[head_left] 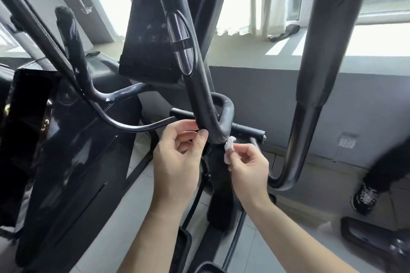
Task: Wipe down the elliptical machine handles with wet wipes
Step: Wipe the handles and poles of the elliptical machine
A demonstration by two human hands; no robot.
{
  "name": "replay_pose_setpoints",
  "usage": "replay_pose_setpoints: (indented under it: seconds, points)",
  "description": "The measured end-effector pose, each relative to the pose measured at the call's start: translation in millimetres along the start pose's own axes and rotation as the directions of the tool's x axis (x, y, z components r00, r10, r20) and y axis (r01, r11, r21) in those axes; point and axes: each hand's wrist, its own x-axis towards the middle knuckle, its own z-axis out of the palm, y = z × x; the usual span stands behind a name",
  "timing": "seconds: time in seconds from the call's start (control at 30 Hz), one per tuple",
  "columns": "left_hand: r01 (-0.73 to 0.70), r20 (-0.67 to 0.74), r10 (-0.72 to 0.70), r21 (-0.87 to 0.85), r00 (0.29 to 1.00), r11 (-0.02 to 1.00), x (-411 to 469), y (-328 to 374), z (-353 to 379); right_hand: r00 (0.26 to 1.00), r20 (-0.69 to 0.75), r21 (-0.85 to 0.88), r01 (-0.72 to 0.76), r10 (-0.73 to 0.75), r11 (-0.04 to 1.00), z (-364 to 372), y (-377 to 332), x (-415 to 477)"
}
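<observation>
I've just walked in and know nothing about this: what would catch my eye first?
At the centre, the right hand pinches a small crumpled white wet wipe against the bend of a black padded handle, while the left hand holds that bend from the other side. Behind them stands a dark console screen.

Matt, perhaps foam handle (195,86); glossy plastic housing (73,139).

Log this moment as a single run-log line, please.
left-hand grip: holds bend of black padded handle | right-hand grip: pinches crumpled white wet wipe against it
</observation>
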Motion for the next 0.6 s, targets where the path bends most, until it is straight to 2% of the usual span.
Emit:
replay_pose_setpoints:
  seconds: [0.1, 0.23, 0.4, 0.47, 0.6]
  points:
    - [0.001, 0.027, -0.001, -0.012, 1.0, 1.0, 2, -8, -6, 1.0, -0.005, 0.015, 0.002, -0.002, 1.0, -3, -15, -17]
    - [0.017, 0.102, -0.015, -0.016, 0.995, 1.0, -2, -21, -15, 0.995, -0.012, 0.037, 0.101, -0.101, 0.994, -3, -39, -40]
    - [0.053, 0.302, -0.025, -0.084, 0.953, 0.995, -14, -33, -29, 0.983, 0.025, 0.007, 0.181, -0.181, 0.983, 9, -52, -61]
    - [0.071, 0.347, -0.008, -0.169, 0.938, 0.983, -16, -40, -35, 0.978, 0.047, -0.054, 0.205, -0.203, 0.977, 14, -49, -67]
    - [0.11, 0.332, -0.023, -0.246, 0.943, 0.963, -12, -57, -44, 0.972, 0.137, -0.247, 0.22, -0.19, 0.944, 18, -50, -74]
